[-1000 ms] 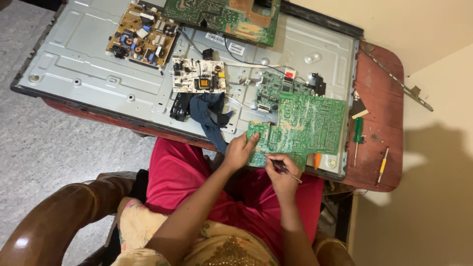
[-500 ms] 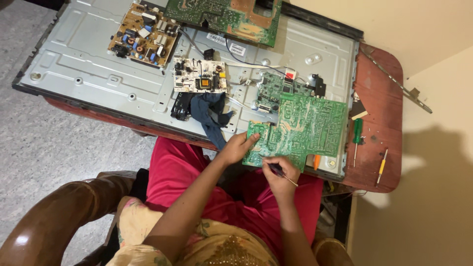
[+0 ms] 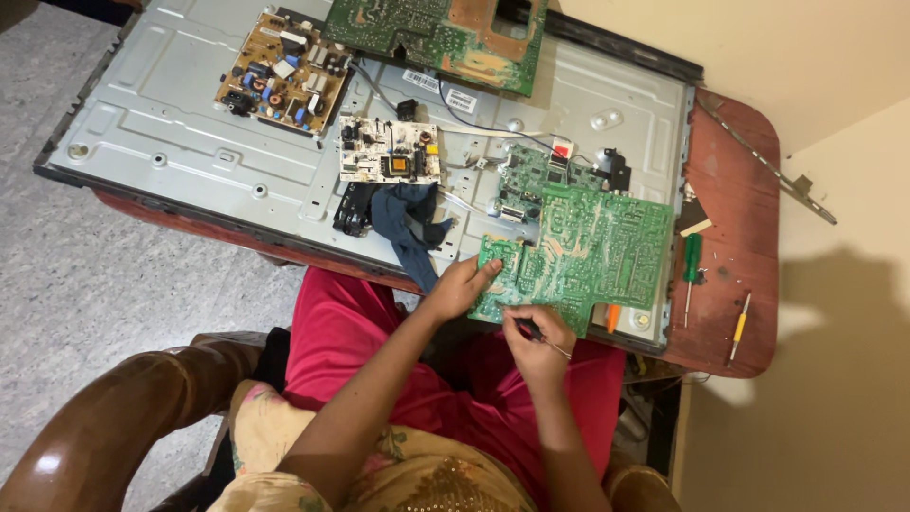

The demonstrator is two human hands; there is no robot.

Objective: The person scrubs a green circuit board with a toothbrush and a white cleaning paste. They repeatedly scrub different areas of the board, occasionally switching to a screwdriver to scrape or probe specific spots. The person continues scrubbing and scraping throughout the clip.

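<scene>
A large green circuit board [image 3: 588,256] lies solder side up at the near right of a grey metal panel [image 3: 190,142]. My left hand [image 3: 460,287] grips the board's near left corner. My right hand [image 3: 536,334] is closed around a thin dark-handled tool [image 3: 542,338] with its metal tip pointing right, just below the board's near edge. Both hands are over my lap, which is covered in red cloth.
On the panel are a brown board [image 3: 282,71], a white board [image 3: 391,152], a small green board [image 3: 536,175], another green board [image 3: 436,28] at the back and a dark blue cloth [image 3: 409,223]. A green screwdriver [image 3: 692,265], a yellow-handled tool [image 3: 738,327] and a metal strip [image 3: 763,161] lie on the red-brown table [image 3: 739,209]. Brown chair arm [image 3: 123,417].
My hands keep their hold on the board and the tool, with only a slight shift of the right hand at the board's near edge.
</scene>
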